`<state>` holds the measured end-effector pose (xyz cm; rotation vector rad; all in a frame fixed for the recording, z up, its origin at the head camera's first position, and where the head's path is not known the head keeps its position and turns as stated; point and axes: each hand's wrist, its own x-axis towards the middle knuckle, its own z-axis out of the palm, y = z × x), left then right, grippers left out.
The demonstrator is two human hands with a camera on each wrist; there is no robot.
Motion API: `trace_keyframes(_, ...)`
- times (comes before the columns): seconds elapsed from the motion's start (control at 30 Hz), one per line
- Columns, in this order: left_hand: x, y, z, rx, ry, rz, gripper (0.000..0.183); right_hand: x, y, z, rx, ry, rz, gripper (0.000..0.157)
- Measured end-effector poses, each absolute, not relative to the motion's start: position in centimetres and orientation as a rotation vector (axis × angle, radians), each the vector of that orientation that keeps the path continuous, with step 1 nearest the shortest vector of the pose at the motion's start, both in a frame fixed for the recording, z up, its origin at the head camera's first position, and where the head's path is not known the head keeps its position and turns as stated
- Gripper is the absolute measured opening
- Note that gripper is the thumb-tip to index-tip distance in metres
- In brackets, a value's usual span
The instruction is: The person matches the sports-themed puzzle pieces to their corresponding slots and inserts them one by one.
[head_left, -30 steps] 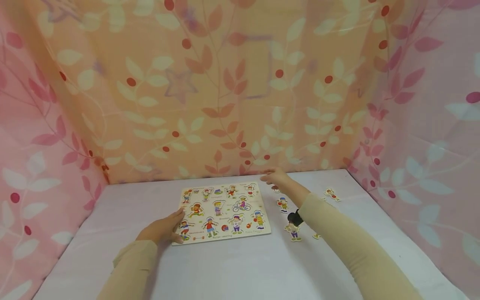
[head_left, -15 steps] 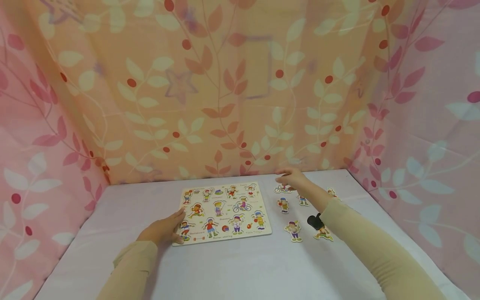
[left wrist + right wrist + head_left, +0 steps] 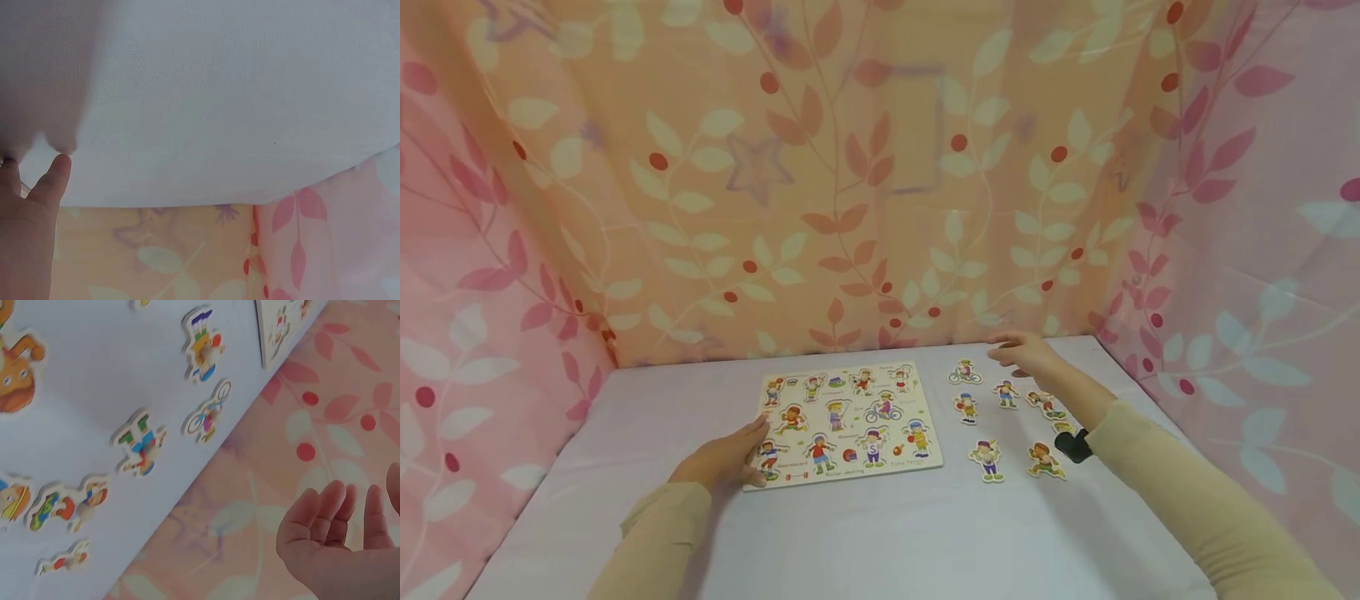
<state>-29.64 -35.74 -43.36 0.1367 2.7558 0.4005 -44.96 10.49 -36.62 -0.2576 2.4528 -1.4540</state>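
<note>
At the left edge of a wooden puzzle board point(image 3: 850, 427) printed with children playing sports, my left hand point(image 3: 726, 454) rests with fingers and thumb extended along the rim. My right hand point(image 3: 1030, 354) is raised behind the loose puzzle pieces, its fingers loosely bent and nothing between them, as the right wrist view of the hand point(image 3: 337, 537) confirms. Nearest to it lie a cyclist piece point(image 3: 964, 372) and a roller-skater piece point(image 3: 1006, 394). A skateboarder piece point(image 3: 69, 503) lies farther right, partly behind the right forearm in the head view.
More loose pieces lie right of the board: a ball player point(image 3: 966, 408), a purple-trousered batter point(image 3: 988, 461) and a runner point(image 3: 1045, 461). A black wrist device point(image 3: 1073, 446) overlaps another piece. Flowered curtains point(image 3: 850, 208) enclose the white table point(image 3: 850, 542) at the back and sides.
My right hand has moved rightward from beside the board's far corner, past the cyclist piece, uncovering several pieces. The left hand has stayed at the board's left edge.
</note>
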Motion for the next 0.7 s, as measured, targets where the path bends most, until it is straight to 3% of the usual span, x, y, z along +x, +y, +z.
trace_keyframes(0.7,-28.9,-36.0,-44.4,0.133,2.803,0.439,0.098,-45.3,18.0,-36.6,-0.327,2.501,-1.395,0.052)
